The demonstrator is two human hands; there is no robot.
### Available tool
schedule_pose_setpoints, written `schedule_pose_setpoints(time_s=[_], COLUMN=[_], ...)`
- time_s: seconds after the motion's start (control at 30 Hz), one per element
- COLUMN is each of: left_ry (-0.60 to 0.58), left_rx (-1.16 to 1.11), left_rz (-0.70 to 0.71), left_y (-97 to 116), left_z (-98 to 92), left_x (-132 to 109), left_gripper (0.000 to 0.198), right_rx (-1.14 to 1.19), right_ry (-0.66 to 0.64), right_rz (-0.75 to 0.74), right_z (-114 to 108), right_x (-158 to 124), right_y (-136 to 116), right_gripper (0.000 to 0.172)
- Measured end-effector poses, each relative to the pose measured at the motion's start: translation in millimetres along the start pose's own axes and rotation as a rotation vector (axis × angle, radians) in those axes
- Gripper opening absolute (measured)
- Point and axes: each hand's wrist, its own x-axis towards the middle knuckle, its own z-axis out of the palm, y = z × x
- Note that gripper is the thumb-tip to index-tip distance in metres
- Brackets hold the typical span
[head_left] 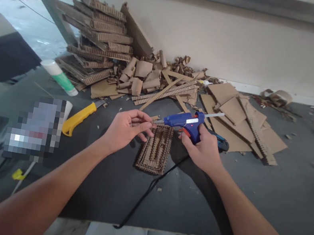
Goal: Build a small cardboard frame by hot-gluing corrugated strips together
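My right hand (205,146) grips a blue hot glue gun (185,120), its fingers round the handle by the orange trigger. A whitish glue stick (214,115) sticks out of the gun's back end. The nozzle points left, toward the fingertips of my left hand (129,129). Thumb and forefinger of that hand come together in a pinch; what lies between them is too small to tell. Below the nozzle, a rectangular piece built of corrugated cardboard strips (155,149), with a narrow slot along its middle, lies flat on the dark table (102,189).
Stacked cardboard pieces (98,34) rise at the back left, beside curled scraps (143,74). Flat cardboard sheets (236,115) lie to the right. A yellow utility knife (80,118) and a white-green tube (60,78) are at left. The black cord (150,189) runs to the front edge.
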Motion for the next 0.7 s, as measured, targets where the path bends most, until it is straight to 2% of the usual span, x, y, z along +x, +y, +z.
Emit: schedule_pose_setpoints(time_s=[0.7], left_ry=[0.04], left_rx=[0.061], left_rz=[0.006], left_y=[1.9], left_z=[0.1], left_x=[-0.9], left_gripper=[0.03], right_rx=[-0.001], right_ry=[0.04], right_rz=[-0.008], right_z=[0.5], right_x=[-1.1], right_y=[0.5], right_gripper=[0.025])
